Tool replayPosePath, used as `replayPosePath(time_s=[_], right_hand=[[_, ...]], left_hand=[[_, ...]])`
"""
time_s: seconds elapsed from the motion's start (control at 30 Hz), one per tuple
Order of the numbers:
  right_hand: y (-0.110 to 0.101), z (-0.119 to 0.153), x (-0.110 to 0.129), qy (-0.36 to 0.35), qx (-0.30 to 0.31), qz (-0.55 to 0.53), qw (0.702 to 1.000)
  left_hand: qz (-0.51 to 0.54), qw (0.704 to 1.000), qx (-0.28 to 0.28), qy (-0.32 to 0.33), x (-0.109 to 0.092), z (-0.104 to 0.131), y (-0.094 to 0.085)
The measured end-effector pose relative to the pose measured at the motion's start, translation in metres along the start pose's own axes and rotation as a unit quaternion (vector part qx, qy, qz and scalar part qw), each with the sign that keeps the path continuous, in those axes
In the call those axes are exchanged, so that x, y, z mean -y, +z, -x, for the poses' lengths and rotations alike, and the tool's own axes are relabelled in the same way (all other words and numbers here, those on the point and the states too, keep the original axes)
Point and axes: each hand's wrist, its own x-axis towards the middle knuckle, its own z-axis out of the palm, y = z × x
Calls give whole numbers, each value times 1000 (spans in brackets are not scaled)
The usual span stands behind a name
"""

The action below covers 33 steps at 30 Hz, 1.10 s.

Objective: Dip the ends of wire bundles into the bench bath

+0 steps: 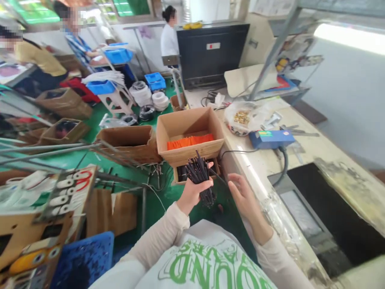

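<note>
**Left hand (192, 192) gripping a black bundle (201, 178), right hand (241, 196) open near the counter (237, 160)**

The grip of the left hand is closed around the middle of the black bundle, a thick sheaf of thin, dark strips held at a tilt. Their ends fan out above the fingers and hang below them. The right hand is apart from the bundle, to its right, its grip loosely open and its fingers slightly curved, close to the left edge of the counter.

Just beyond the bundle is a low box (176, 176) with dark contents, partly hidden. Above it sits a larger cardboard box (183, 122), open, with a row of orange pieces (189, 142) along its bottom. Another open carton (124, 154) stands just left of it.

On the counter to the right, a clear plastic bag (258, 114) holds small gold-coloured pieces (241, 117). Just nearer and to the right lies a blue device (270, 139), with a thick, dark hose (284, 164) curving from it. A large black panel (210, 54) stands at the far end.

At near left is a blue basket (110, 245) with dark bits in it. At far left, white coils (141, 95) stand on the green floor (159, 202), and three people are farther back.
</note>
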Motion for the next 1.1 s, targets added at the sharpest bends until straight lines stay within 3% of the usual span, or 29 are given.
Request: replayPosePath(time_s=[0.1,0.2,0.4,0.57,0.77,0.97,1.1], right_hand=[[-35,-22,5,-54,5,96,994],[-61,-39,4,-44,36,127,990],[-114,-35,-22,41,-39,21,998],[-158,-19,-48,109,-84,-68,988],[-190,-5,-71,149,-159,-63,974],[-205,6,-75,189,-232,-92,950],[-197,5,-64,183,-228,-126,948]], left_hand=[[-43,998,36,-33,16,-24,31],[-73,994,71,-38,34,-45,65],[-66,983,124,-115,59,-68,114],[-68,977,140,-146,71,-86,127],[-79,976,149,-140,78,-109,126],[-94,967,168,-170,75,-132,124],[-103,951,193,-217,82,-137,135]])
